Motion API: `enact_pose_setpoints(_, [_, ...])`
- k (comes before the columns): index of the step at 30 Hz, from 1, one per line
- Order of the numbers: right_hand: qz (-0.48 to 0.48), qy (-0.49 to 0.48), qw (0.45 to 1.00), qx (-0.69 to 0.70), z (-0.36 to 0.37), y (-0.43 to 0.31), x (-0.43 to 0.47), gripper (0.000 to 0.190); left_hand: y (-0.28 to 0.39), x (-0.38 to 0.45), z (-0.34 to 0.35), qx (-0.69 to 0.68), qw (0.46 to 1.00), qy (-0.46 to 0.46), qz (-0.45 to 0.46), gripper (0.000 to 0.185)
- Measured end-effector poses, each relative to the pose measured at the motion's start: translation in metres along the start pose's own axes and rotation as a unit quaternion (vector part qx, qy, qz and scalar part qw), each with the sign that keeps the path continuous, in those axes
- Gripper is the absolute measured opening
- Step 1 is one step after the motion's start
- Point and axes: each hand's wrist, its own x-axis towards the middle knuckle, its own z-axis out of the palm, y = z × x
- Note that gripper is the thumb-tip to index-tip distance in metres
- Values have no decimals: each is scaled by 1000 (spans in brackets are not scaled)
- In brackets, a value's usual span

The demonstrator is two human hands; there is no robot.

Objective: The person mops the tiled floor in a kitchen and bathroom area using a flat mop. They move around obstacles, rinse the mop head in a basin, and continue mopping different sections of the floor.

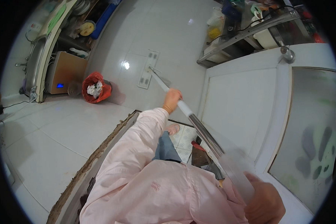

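My left hand is closed around the white lower part of a flat mop's handle. At the lower right my right hand, blurred, grips the handle's upper end near my body. Between the two hands the handle has a shiny metal section, and it slants up and left towards the floor. The flat rectangular mop head lies on the pale tiled floor beyond the doorway. Its pad underneath is hidden.
A bin with a red liner holds crumpled white waste. Left stand a metal sink and a box-shaped appliance with a lit display. A white door and a loaded metal rack flank the right. A threshold crosses near my foot.
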Motion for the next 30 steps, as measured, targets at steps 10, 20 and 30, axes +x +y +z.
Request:
enact_pose_setpoints(10, [3, 117, 991, -61, 51, -64, 42, 16, 105, -70, 48, -57, 959, -247, -125, 23])
enact_pose_setpoints(20, [-20, 98, 993, 69, 43, -4, -12, 12, 5, -84, -68, 28, 984, 18, -174, 26])
enact_pose_setpoints(30, [58, 236, 962, -129, 89, -74, -13, 16, 17, -60, 27, 97, 969, -193, 121, 9])
